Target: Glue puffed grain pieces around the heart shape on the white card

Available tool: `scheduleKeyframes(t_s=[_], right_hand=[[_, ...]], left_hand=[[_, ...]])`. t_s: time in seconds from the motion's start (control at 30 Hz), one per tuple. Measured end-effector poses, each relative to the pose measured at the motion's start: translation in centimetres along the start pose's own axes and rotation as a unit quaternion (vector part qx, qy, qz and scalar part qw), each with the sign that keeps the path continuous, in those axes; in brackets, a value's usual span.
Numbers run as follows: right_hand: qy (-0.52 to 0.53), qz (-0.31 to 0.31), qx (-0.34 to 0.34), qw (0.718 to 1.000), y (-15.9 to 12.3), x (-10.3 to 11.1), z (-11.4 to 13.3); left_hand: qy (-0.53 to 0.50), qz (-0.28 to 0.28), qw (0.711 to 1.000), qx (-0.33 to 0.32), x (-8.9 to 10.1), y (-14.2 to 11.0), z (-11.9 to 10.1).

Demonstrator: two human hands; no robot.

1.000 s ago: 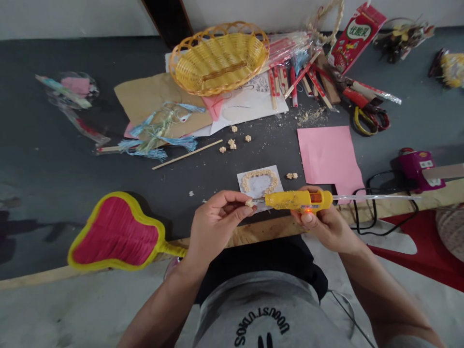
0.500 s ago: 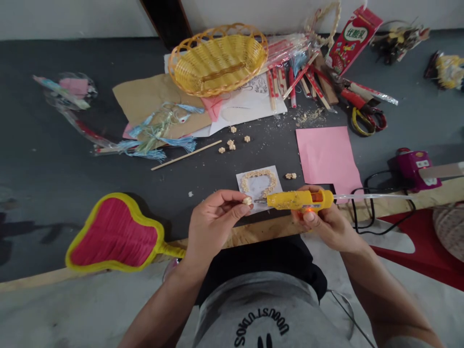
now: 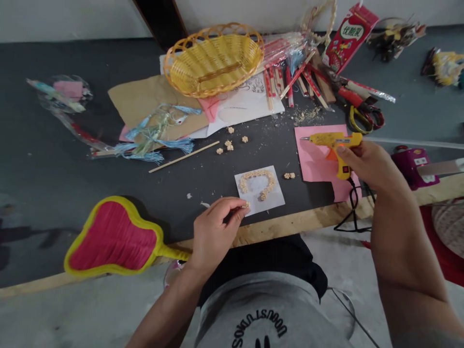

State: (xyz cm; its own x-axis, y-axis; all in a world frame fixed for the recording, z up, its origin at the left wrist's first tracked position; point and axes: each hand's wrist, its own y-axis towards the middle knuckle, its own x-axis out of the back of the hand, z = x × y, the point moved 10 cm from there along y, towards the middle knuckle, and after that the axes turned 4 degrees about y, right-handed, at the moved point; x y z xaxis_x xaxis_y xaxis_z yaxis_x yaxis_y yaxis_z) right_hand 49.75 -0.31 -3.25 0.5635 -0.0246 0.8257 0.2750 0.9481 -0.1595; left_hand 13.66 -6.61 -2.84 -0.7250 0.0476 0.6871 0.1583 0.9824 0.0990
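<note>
Between thumb and fingertips, my left hand [image 3: 219,224] pinches a small cream flower-shaped bead [image 3: 246,205] at the lower left edge of a white paper square [image 3: 271,205]. On that paper lies a curved row of similar cream pieces [image 3: 258,173], open toward the bottom. My right hand [image 3: 371,162] is closed around a yellow hot glue gun [image 3: 328,140], holding it over a pink paper sheet [image 3: 315,166] with the nozzle pointing left. A clear glue stick [image 3: 409,141] runs out of its back. Two joined cream pieces [image 3: 289,176] lie right of the white paper.
Several loose cream pieces [image 3: 229,144] and a thin wooden stick [image 3: 184,157] lie farther back. A yellow wicker basket [image 3: 217,63], blue tassels [image 3: 152,135] and scissors [image 3: 360,121] sit behind. A pink fan [image 3: 114,234] lies at left, a purple power socket [image 3: 415,166] at right.
My right hand has moved the glue gun right and back, away from the bead and over the pink paper. My left hand has lowered the bead slightly to the white paper's edge.
</note>
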Motion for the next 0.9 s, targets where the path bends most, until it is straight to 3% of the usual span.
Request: scheduleKeyframes(t_s=[0.1,0.17,0.27,0.3,0.37,0.4,0.47,0.53,0.67,0.9], right_hand=[[-0.123,0.022,-0.051,0.991,0.1,0.1,-1.2],[-0.181,-0.021,-0.066,0.981,-0.8,1.2,-1.0],[-0.145,-0.169,0.035,0.974,-4.3,2.5,2.8],[-0.095,-0.171,0.092,0.976,-5.8,1.6,4.7],[0.049,-0.084,0.190,0.977,-8.6,-1.9,8.2],[0.127,0.000,0.220,0.967,-10.0,-4.5,9.9],[0.255,0.125,0.188,0.940,-12.2,-8.9,11.7],[0.345,0.175,0.117,0.915,-13.3,-11.8,12.1],[0.444,0.195,0.060,0.872,-14.1,-14.1,11.9],[0.488,0.162,0.044,0.857,-14.0,-14.2,11.5]], left_hand=[[0.018,-0.007,1.000,-0.011,0.0,0.1,-0.2],[0.022,-0.009,0.999,-0.023,-0.1,0.1,-0.4],[0.019,-0.016,0.999,-0.040,-0.1,0.1,-0.9],[0.018,-0.020,0.999,-0.044,0.0,0.1,-1.0],[0.021,-0.032,0.998,-0.047,0.1,0.0,-1.2],[0.023,-0.038,0.998,-0.047,0.2,-0.1,-1.3],[0.022,-0.046,0.997,-0.050,0.4,-0.2,-1.5],[0.022,-0.050,0.997,-0.053,0.6,-0.4,-1.7],[0.034,-0.065,0.994,-0.082,0.8,-0.6,-2.5],[0.059,-0.097,0.983,-0.147,0.6,-1.1,-3.8]])
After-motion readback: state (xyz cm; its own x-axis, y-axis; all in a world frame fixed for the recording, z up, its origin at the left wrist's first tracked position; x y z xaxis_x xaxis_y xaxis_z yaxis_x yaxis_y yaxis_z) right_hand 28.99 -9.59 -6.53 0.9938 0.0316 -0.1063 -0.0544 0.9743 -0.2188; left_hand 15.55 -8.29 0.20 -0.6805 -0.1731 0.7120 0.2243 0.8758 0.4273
